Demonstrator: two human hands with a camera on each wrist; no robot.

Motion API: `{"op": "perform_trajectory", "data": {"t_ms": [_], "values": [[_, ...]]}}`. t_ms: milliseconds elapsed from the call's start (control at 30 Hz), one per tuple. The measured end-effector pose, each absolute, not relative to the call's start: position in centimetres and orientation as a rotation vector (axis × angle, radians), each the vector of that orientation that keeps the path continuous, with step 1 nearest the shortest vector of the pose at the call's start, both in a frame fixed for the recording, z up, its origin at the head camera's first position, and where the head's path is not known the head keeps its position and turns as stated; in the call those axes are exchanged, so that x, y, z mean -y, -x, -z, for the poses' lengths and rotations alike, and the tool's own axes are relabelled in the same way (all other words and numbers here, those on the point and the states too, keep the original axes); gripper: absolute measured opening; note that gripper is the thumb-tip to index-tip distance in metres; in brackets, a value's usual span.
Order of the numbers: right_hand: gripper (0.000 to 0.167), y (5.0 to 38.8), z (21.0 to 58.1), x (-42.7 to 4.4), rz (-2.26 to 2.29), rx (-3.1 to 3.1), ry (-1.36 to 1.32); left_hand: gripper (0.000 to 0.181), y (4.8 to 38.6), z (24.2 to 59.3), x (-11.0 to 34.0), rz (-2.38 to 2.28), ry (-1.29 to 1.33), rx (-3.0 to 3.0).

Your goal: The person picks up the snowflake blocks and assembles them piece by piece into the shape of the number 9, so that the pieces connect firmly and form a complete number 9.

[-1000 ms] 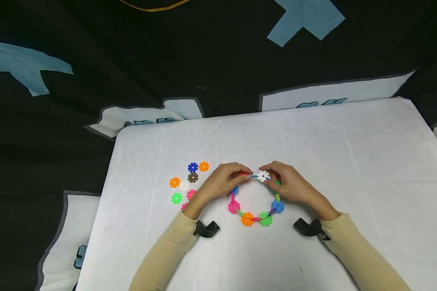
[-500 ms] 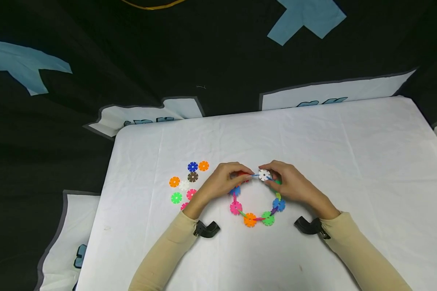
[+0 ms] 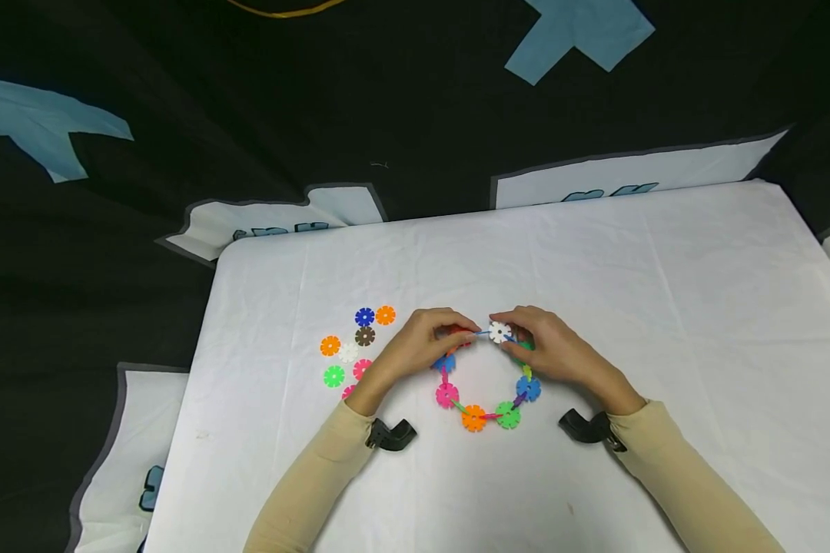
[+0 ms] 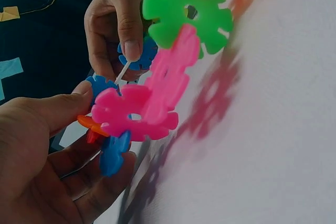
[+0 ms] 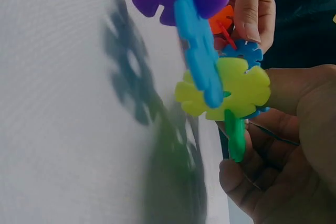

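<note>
A ring of linked colored notched discs hangs between both hands, with an orange disc [image 3: 473, 418] and a green disc [image 3: 508, 415] at its near side. My left hand [image 3: 429, 342] pinches the ring's upper left part, by a red piece and a thin blue disc [image 4: 100, 86]. The right hand [image 3: 553, 346] grips the upper right, beside a white disc [image 3: 500, 332] seen face-on between the hands. In the left wrist view a pink disc [image 4: 134, 114] stands before the left fingers. The right wrist view shows a yellow-green disc [image 5: 226, 90] and a green piece [image 5: 235, 137] at the right fingers.
Left of the ring, several loose discs lie on the white-covered table [image 3: 283, 461], among them a dark blue disc [image 3: 364, 316], a brown disc [image 3: 365, 336] and a green disc [image 3: 333, 376]. Black cloth [image 3: 249, 100] hangs beyond the table's far edge.
The ring's near side has swung slightly to the right since a second ago. Both hands keep their grip almost in place.
</note>
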State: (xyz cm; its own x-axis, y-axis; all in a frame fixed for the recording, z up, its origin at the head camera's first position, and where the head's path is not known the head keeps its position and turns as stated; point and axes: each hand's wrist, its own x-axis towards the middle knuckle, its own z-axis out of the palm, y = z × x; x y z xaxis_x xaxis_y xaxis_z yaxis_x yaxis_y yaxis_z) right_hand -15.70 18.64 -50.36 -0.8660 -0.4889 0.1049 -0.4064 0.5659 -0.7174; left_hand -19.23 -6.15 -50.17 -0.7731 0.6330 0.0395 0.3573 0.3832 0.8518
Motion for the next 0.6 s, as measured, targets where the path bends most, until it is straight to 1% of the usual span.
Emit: {"op": "perform_trajectory", "data": {"t_ms": [267,600], "values": [[0.040,15.67,50.22,-18.52,1.213,-2.644,0.756,0.013,19.25,50.15,6.17,-1.333,-0.804,-2.320],[0.039,15.70,50.31,-18.75,1.265,-2.624,0.757,0.018,19.38,50.47,6.24,-1.312,-0.671,-2.290]]}}
